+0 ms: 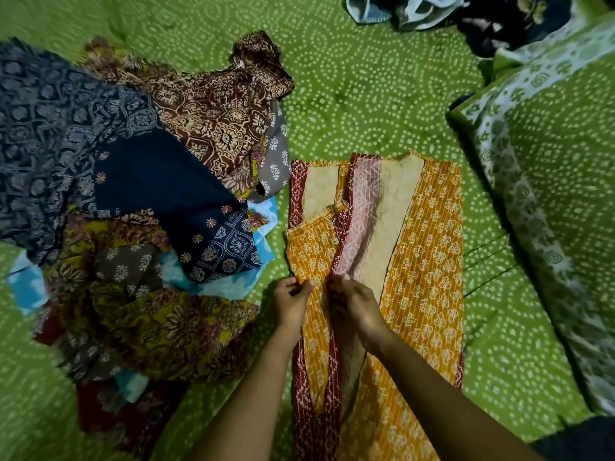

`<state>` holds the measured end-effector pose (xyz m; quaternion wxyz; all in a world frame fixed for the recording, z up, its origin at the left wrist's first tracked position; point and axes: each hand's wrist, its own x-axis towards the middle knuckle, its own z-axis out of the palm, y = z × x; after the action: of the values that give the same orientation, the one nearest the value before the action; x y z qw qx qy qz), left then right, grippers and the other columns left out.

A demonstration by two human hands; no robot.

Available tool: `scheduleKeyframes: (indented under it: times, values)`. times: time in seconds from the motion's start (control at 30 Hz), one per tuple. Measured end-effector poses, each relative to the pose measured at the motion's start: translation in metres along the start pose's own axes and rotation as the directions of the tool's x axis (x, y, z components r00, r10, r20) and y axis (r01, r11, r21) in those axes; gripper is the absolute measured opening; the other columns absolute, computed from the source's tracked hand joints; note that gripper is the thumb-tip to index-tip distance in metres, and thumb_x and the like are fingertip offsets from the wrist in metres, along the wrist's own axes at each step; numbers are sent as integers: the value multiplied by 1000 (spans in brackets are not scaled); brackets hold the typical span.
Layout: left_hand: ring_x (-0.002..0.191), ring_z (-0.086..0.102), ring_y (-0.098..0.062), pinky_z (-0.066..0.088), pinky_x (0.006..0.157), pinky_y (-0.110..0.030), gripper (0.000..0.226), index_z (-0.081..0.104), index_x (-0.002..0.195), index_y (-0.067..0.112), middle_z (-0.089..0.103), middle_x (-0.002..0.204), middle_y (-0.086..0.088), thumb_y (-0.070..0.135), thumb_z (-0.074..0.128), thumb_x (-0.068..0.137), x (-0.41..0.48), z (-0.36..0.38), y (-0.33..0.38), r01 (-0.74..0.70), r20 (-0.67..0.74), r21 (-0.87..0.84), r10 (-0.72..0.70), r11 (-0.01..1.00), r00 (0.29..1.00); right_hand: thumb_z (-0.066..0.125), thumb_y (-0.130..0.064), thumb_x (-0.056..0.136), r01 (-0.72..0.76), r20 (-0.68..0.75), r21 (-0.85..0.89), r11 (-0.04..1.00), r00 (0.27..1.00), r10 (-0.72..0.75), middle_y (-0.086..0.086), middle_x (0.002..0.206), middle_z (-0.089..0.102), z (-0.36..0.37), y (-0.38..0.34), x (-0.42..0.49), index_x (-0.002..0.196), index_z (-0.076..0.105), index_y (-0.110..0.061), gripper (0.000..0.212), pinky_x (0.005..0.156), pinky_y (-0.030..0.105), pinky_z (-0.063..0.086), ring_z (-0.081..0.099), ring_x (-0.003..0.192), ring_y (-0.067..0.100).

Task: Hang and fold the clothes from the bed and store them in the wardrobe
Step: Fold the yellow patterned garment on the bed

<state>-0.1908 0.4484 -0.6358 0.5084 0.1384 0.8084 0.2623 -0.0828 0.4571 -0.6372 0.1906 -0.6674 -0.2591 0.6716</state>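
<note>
Two forearms reach in from the bottom of my feed, angled toward each other so the hands nearly meet. The left hand (293, 302) has its fingers curled with the thumb on top, pinching the orange garment (426, 261) at the edge of its left front panel. The right hand (354, 302) sits just beside it, knuckles up, fingers bent down and nipping the red-bordered edge where the pale lining shows. So both grips are closed on cloth as far as I can see, and the hands are close but not touching.

The garment lies flat on the green bed sheet (366, 94), opened down the middle. Most of it stretches away from the grip, and the rest runs back beneath both forearms. Its wide right panel lies just right of the right hand.

Left of the left hand, near but apart, is a loose pile of clothes (149, 194) with navy, brown and yellow prints all mixed up. Well right of the grip there's a green pillow (549, 161). Far beyond the hands is a dark heap (499, 24) of fabric, too blurry to make out.
</note>
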Motion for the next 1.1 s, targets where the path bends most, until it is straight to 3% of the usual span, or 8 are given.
scheduleKeyframes:
  times: [0.27, 0.43, 0.53, 0.63, 0.73, 0.83, 0.97, 1.1]
  values:
    - [65, 44, -10, 42, 53, -13, 10, 52, 92, 6, 54, 84, -4, 11, 60, 88, -12, 0, 11, -61, -11, -172, 60, 983, 998, 37, -18, 101, 63, -46, 156, 986, 997, -56, 24, 114, 63, -12, 0, -12, 115, 59, 3, 34, 76, 26, 53, 64, 98, 29]
    - [93, 60, -28, 52, 84, -32, 13, 59, 94, 4, 63, 106, -17, -2, 62, 83, -35, 22, 30, -241, -92, -209, 226, 948, 970, 35, -13, 101, 195, -208, 418, 887, 971, -116, 23, 89, 65, -45, -4, -23, 100, 57, 6, 30, 62, 29, 56, 64, 68, 24]
    - [96, 59, -17, 46, 96, -31, 14, 60, 76, 8, 65, 110, -14, -1, 70, 73, -49, 51, 32, -665, -61, 92, 671, 741, 739, 37, -14, 101, 267, -348, 531, 804, 934, -81, 10, 65, 66, -70, 1, -24, 89, 57, 1, 28, 49, 28, 53, 63, 52, 16]
    - [103, 55, -15, 33, 93, -11, 40, 61, 116, 0, 62, 121, -12, -2, 67, 77, -61, 89, 23, -811, 285, 232, 759, 537, 585, 39, -16, 101, 314, -458, 493, 812, 887, -65, 8, 65, 66, -100, 15, -22, 85, 58, -4, 28, 54, 27, 54, 63, 57, 18]
    - [95, 53, -10, 38, 94, -18, 55, 35, 143, 11, 60, 118, -5, 12, 55, 92, -66, 114, 4, -785, 492, 258, 623, 563, 608, 43, -19, 100, 355, -559, 259, 898, 813, -160, 17, 81, 63, -125, 33, -19, 82, 62, -10, 28, 74, 42, 48, 59, 76, 29]
    - [130, 39, -20, 27, 104, -25, 50, 43, 138, 9, 41, 145, -6, 35, 43, 96, -61, 123, -28, -804, 445, 359, 671, 474, 594, 46, -18, 99, 314, -551, -173, 934, 755, -356, 16, 103, 65, -142, 43, -26, 106, 63, -3, 24, 82, 31, 43, 59, 96, 26]
    - [140, 17, -17, 10, 115, -41, 49, 51, 131, 6, 29, 150, -12, 30, 31, 93, -54, 117, -66, -796, 316, 461, 766, 392, 560, 43, -16, 99, 375, -236, -604, 703, 758, -607, 13, 136, 51, -139, 48, -33, 132, 50, -4, 36, 107, 25, 29, 45, 126, 25]
    - [143, -9, -17, -9, 116, -40, 53, 15, 149, 16, -8, 153, 0, 31, 30, 101, -44, 100, -91, -706, 481, 644, 562, 295, 673, 42, -24, 96, 424, 177, -842, 333, 800, -573, 9, 159, 8, -131, 59, -27, 150, 20, -13, 59, 119, 38, 3, 3, 146, 25]
